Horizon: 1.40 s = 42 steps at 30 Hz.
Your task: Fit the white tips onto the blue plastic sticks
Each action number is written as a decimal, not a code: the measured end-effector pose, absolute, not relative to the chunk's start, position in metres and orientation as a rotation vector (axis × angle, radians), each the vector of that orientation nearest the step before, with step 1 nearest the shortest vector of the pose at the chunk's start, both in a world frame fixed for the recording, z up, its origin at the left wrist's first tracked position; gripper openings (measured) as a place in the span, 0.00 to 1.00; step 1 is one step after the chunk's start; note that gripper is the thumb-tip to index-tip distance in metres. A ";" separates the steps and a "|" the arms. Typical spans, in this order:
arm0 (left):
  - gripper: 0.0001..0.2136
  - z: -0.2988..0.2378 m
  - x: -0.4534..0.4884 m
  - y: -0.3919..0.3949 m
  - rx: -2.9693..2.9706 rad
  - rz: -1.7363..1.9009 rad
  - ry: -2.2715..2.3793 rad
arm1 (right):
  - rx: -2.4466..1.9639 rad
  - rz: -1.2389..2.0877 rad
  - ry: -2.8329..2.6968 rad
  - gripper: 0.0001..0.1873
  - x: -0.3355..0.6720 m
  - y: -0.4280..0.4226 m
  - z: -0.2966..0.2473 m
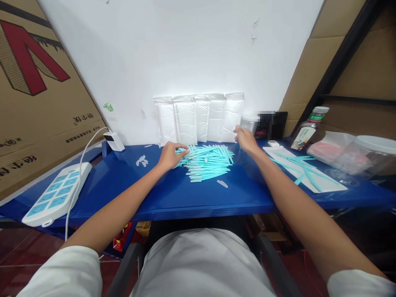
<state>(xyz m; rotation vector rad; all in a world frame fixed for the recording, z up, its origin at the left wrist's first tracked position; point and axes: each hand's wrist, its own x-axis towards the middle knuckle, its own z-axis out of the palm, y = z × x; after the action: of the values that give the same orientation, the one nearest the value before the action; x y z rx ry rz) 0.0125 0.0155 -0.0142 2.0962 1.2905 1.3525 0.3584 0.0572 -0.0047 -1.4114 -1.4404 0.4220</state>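
Observation:
A heap of thin turquoise sticks [207,161] lies in the middle of the blue table [173,198]. My left hand [171,154] rests at the heap's left edge, its fingers curled and touching the sticks there. My right hand [246,139] reaches toward the back, its fingers at the lower right corner of a row of white padded packets [199,117] that lean against the wall. What the right fingers grip, if anything, I cannot make out.
A white power strip [57,194] with its cable lies at the left edge, a white charger [114,141] behind it. At the right are a white sheet with a few turquoise sticks [305,171], a bottle [307,130], clear plastic containers [359,154] and a dark device [272,123]. Cardboard boxes [37,90] stand left.

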 end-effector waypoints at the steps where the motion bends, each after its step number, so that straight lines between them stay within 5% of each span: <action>1: 0.11 -0.014 0.014 0.013 2.180 1.377 1.285 | -1.396 0.483 -1.443 0.32 0.358 0.057 -0.003; 9: 0.15 -0.020 0.077 -0.055 2.870 0.865 0.602 | -1.191 0.565 -1.606 0.22 0.354 0.052 -0.001; 19: 0.16 -0.034 0.092 -0.062 3.107 0.577 0.481 | -1.112 0.328 -1.803 0.27 0.352 0.057 -0.003; 26: 0.16 -0.022 0.083 -0.058 2.765 0.921 0.584 | -1.180 0.268 -1.803 0.32 0.351 0.045 0.001; 33: 0.18 0.003 0.040 -0.007 1.958 1.497 0.876 | -1.282 0.168 -1.822 0.22 0.348 0.050 -0.009; 42: 0.20 -0.005 0.022 0.012 1.799 1.453 1.059 | -1.089 0.341 -1.899 0.22 0.336 0.035 -0.002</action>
<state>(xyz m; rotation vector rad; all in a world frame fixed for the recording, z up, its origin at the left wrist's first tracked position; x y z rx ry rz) 0.0217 0.0123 -0.0048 1.7989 1.0593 1.4528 0.3360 0.0354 -0.0025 -1.0892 -1.8989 0.3410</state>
